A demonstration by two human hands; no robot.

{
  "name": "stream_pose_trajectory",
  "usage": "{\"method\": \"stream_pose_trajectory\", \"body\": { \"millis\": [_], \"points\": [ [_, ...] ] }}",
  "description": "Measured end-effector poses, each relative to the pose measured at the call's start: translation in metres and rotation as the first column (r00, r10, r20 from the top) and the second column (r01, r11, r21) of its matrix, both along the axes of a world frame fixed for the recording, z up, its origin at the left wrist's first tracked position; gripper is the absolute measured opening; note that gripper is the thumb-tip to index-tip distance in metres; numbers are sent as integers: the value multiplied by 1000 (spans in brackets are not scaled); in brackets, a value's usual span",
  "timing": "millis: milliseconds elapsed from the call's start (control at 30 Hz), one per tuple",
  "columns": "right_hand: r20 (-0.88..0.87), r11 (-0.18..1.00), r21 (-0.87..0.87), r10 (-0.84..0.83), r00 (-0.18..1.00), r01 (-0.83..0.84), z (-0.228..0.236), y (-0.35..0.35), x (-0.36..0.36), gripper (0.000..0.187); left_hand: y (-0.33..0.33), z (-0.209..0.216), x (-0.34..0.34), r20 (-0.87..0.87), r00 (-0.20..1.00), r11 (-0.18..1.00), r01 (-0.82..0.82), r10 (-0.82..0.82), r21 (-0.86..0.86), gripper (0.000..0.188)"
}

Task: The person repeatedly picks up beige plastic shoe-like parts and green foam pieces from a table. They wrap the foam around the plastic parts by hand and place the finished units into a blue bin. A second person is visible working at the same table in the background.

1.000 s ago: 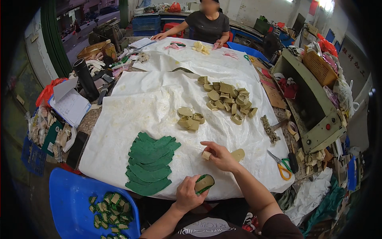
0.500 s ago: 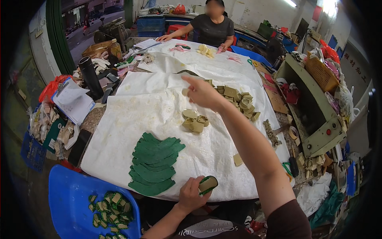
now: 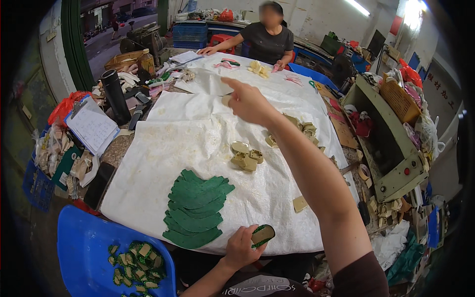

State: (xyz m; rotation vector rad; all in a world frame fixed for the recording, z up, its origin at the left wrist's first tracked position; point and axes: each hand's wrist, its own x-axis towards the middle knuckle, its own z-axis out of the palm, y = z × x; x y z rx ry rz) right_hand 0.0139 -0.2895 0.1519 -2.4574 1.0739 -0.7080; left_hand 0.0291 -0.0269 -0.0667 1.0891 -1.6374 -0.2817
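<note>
My left hand [image 3: 242, 247] is closed around a small heel-shaped piece [image 3: 262, 235] near the front table edge. The piece has a beige face and a glittery green rim. My right hand [image 3: 251, 103] reaches far over the table, index finger stretched out and the other fingers curled. A pale patch shows at its fingertips; whether it is a held thing I cannot tell. Nearer me lie a few beige heel-shaped pieces [image 3: 245, 159], and a larger heap of beige pieces [image 3: 308, 129] is partly hidden by my forearm. Overlapping green curved strips [image 3: 195, 210] lie left of my left hand.
A blue tub [image 3: 84, 247] at lower left holds several green-rimmed pieces. White sheeting [image 3: 148, 163] covers the table. A co-worker [image 3: 269, 37] sits across it, by yellow pieces [image 3: 259, 69]. A black bottle [image 3: 115, 96] and clipboard [image 3: 93, 123] stand left; a green machine [image 3: 388, 133] stands right.
My right hand has moved farther out over the table, slightly left, its index finger still extended. My left hand keeps hold of the heel-shaped piece. The view has shifted slightly.
</note>
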Motion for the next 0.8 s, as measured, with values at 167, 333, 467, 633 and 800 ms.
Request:
{"method": "stream_pose_trajectory", "body": {
  "millis": [167, 333, 467, 633, 800],
  "points": [
    [-13, 989, -58, 133, 991, -133, -40, 57, -46, 51, 2, 1, -1, 20, 1000, 999, -11, 10, 40, 50],
    [165, 969, 209, 98, 981, -132, -85, 111, -101, 35, 2, 2, -5, 29, 999, 999, -29, 28, 21, 50],
    [410, 891, 443, -105, 906, -98, -142, 152, -138, 25, 2, 1, -3, 33, 999, 999, -32, 31, 16, 49],
    [451, 812, 581, -270, 851, -50, -171, 205, -155, 13, 2, 8, -5, -11, 1000, 998, -10, 11, 56, 52],
    [480, 758, 638, -257, 839, -133, -179, 212, -160, 17, 8, 15, -4, -87, 996, 980, 51, -34, 195, 51]
  ]
}}
